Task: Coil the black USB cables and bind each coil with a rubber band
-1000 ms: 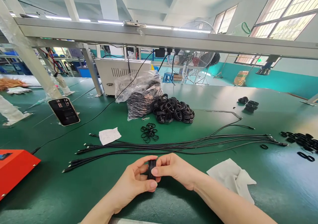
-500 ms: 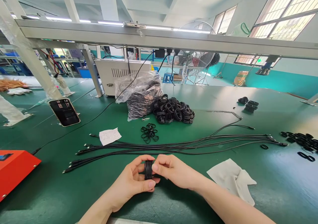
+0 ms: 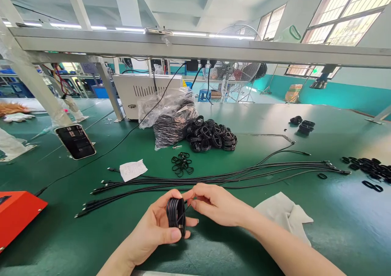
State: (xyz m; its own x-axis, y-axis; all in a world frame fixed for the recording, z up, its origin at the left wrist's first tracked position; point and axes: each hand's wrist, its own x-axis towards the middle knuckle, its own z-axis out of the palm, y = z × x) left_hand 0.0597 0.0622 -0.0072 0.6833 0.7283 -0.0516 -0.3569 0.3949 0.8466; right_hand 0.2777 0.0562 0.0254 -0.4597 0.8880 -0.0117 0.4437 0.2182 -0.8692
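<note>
A coiled black cable (image 3: 176,214) is held upright between the thumb and fingers of my left hand (image 3: 159,223), low in the middle of the view. Against the coil's right side, my right hand (image 3: 215,204) pinches a thin dark piece that runs into the coil; whether it is a cable end or a band is unclear. Several straight black cables (image 3: 214,178) lie across the table just beyond my hands. Small black rings (image 3: 181,164) form a loose group behind them, and a pile of coiled cables (image 3: 212,135) sits farther back.
A plastic bag (image 3: 174,125) stands beside the coil pile. At the left are a phone (image 3: 75,141), a white paper (image 3: 133,170) and a red device (image 3: 21,217). A pale cloth (image 3: 285,215) and more black rings (image 3: 371,170) lie to the right.
The coil has turned in my left hand, so its opening shows more. My right fingers have drawn slightly away from it, pinching the thin piece. The view has shifted slightly.
</note>
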